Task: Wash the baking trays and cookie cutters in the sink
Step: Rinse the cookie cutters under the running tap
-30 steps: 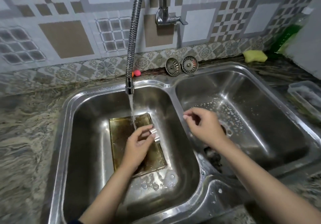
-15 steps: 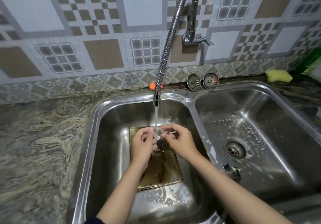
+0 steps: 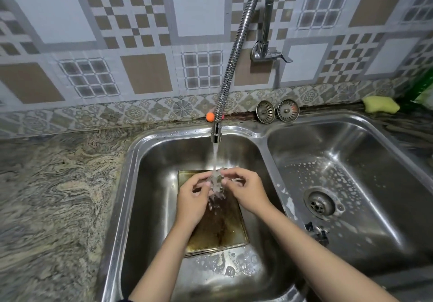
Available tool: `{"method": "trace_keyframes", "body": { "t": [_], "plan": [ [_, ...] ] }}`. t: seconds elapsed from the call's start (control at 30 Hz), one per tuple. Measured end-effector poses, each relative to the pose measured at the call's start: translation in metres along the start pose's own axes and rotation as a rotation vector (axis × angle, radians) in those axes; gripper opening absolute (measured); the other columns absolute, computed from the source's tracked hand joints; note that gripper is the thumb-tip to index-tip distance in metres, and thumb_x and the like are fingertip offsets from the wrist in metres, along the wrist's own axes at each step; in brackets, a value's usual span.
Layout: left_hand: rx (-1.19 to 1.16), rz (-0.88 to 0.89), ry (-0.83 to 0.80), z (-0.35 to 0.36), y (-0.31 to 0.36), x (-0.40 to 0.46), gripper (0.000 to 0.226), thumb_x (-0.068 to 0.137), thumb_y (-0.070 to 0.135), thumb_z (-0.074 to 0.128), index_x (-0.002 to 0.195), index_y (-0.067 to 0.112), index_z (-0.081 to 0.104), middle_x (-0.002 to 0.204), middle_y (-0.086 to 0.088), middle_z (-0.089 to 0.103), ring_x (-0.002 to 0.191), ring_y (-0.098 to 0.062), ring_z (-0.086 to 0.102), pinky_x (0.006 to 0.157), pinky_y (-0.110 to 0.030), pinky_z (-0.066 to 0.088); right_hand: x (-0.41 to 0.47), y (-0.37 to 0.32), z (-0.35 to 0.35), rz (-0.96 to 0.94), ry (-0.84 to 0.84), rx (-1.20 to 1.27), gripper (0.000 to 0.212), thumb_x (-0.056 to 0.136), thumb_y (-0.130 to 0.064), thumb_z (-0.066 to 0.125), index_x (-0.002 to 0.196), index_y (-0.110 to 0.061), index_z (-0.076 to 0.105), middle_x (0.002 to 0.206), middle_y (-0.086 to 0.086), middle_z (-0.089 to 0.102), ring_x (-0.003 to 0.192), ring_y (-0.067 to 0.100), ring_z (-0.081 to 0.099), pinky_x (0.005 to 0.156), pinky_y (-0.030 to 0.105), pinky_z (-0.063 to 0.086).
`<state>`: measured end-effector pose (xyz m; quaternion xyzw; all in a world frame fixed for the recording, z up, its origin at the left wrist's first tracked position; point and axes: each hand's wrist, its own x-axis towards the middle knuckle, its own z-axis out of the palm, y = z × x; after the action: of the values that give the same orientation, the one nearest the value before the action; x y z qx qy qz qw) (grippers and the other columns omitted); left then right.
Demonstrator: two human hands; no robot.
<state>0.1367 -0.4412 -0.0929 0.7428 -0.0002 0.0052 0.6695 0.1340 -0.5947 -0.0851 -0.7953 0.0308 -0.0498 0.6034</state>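
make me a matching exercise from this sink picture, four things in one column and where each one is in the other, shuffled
Things:
1. small metal cookie cutter
2. stained rectangular baking tray
3. yellow sponge
4. two round metal drain strainers

Places:
a. flat on the left basin floor
b. leaning against the wall behind the sink
c. on the counter, far right
d. held under the running water

Pairs: 1-d, 2-a, 3-c, 4-b

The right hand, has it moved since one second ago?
Yes. The right hand went from the divider between the basins leftward, over the baking tray, under the water.
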Motion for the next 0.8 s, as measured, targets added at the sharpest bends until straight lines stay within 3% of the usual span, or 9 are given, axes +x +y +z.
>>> {"method": "trace_keyframes", "body": {
  "t": [0.13, 0.27, 0.43, 0.57, 0.8],
  "plan": [
    [0.018, 0.017, 0.028, -0.012, 0.002, -0.003, 0.029, 0.087, -0.003, 0.059, 0.102, 0.021, 0.068, 0.103, 0.005, 0.069, 0.091, -0.012, 0.068, 0.072, -0.017, 0.054, 0.002, -0.001, 0.009, -0.003, -0.054, 0.027, 0.020, 0.083, -0.009, 0.071, 0.101, -0.017, 0.073, 0.096, -0.005, 0.072, 0.092, 0.006, 0.067, 0.083, 0.020, 0.054],
    [0.019, -0.005, 0.035, -0.020, 0.000, -0.002, 0.034, 0.086, -0.003, 0.060, 0.099, 0.027, 0.068, 0.103, 0.003, 0.070, 0.090, -0.012, 0.068, 0.077, -0.024, 0.056, 0.005, -0.001, 0.016, 0.033, -0.069, 0.055, 0.021, 0.082, -0.005, 0.071, 0.102, -0.012, 0.073, 0.097, 0.002, 0.072, 0.092, 0.016, 0.068, 0.087, 0.031, 0.055],
    [0.042, 0.028, 0.006, -0.018, 0.004, -0.003, 0.032, 0.085, -0.005, 0.060, 0.098, 0.024, 0.067, 0.099, 0.007, 0.069, 0.084, -0.001, 0.067, 0.072, -0.017, 0.054, 0.004, -0.001, 0.008, 0.005, -0.113, 0.061, 0.026, 0.081, -0.003, 0.071, 0.096, -0.024, 0.073, 0.094, -0.005, 0.073, 0.090, 0.008, 0.069, 0.084, 0.023, 0.055],
    [0.043, 0.036, -0.027, -0.011, 0.007, -0.003, 0.031, 0.085, -0.007, 0.059, 0.098, 0.021, 0.068, 0.098, 0.006, 0.068, 0.082, 0.004, 0.065, 0.070, -0.009, 0.049, 0.001, -0.001, -0.003, -0.001, -0.129, 0.097, 0.030, 0.079, 0.006, 0.070, 0.099, -0.016, 0.072, 0.095, -0.002, 0.072, 0.088, 0.004, 0.068, 0.080, 0.017, 0.052],
    [-0.024, -0.031, -0.082, -0.005, 0.004, -0.004, 0.035, 0.090, -0.005, 0.053, 0.098, 0.025, 0.068, 0.102, -0.006, 0.070, 0.087, -0.018, 0.070, 0.068, -0.016, 0.052, -0.002, 0.003, -0.012, 0.010, -0.129, 0.124, 0.036, 0.076, 0.011, 0.070, 0.094, -0.020, 0.072, 0.093, 0.000, 0.072, 0.085, 0.002, 0.067, 0.078, 0.016, 0.051]
  ]
}}
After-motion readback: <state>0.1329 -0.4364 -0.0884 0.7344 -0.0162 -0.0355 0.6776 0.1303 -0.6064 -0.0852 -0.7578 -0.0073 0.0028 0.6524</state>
